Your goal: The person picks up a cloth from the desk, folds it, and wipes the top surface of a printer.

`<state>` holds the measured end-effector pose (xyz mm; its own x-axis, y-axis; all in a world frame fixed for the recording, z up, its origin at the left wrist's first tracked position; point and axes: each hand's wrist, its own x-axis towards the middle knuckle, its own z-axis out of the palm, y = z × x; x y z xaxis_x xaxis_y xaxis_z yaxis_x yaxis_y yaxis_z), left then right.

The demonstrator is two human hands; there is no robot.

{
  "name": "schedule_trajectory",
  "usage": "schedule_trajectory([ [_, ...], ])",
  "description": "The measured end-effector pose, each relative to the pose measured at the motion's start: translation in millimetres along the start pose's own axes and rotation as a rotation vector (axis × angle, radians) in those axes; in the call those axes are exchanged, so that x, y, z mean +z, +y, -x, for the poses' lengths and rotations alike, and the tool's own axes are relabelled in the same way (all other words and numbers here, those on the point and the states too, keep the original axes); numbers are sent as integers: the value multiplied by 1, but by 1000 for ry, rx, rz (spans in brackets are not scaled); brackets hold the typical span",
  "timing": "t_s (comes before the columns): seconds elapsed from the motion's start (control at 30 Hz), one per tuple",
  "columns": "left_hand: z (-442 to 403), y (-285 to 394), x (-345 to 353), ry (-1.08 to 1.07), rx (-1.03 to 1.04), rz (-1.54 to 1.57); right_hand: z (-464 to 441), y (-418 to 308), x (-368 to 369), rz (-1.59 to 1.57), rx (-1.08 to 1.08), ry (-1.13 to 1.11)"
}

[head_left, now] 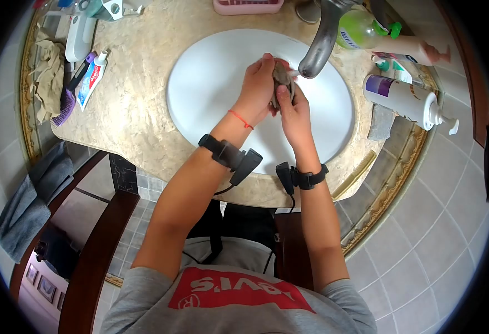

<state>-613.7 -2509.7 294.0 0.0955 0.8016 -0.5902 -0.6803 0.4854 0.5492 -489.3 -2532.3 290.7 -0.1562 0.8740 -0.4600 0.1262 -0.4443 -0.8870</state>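
Note:
A wet grey-brown cloth (280, 75) is bunched up between my two hands over the white sink basin (200, 72). My left hand (257, 83) is closed around its left side, the thumb lying on top. On the lower right, my right hand (294, 114) grips it with the thumb pressed against the fabric. The metal faucet (318, 53) reaches in from the upper right, and a short stream of water (294, 73) meets the cloth from its mouth. Fingers and folds hide the underside of the cloth.
Right of the basin are a green soap bottle (356, 30), a white pump bottle (400, 99) lying on its side, and a grey block (381, 122). To the left lie a toothpaste tube (91, 80) and a purple hairbrush (65, 107). A pink dish (248, 6) sits behind.

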Motion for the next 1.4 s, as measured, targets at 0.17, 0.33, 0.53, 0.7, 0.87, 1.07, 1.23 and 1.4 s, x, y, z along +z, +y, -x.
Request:
schedule_trajectory([
  [0.17, 6, -27, 0, -48, 385, -712, -14, -9, -2, -503, 321, 49],
  [0.33, 18, -2, 8, -43, 306, -846, -9, -32, -10, -541, 554, -163],
  [0.53, 4, -5, 19, 69, 69, -224, -8, -16, 2, -214, 282, -87],
  [0.7, 4, -8, 11, 170, 335, -312, -10, -15, 8, -78, -75, 100],
  [0.87, 14, -14, 3, -8, 586, -930, -13, -32, 1, -465, 331, -8],
  [1.07, 12, -9, 12, 59, 497, -909, -8, -30, 8, -554, 433, -20],
  [1.23, 4, -12, 10, 73, 233, -531, -13, -14, 0, -274, 284, -35],
  [1.4, 11, -8, 10, 107, 454, -622, -16, -23, 2, -163, 17, 56],
])
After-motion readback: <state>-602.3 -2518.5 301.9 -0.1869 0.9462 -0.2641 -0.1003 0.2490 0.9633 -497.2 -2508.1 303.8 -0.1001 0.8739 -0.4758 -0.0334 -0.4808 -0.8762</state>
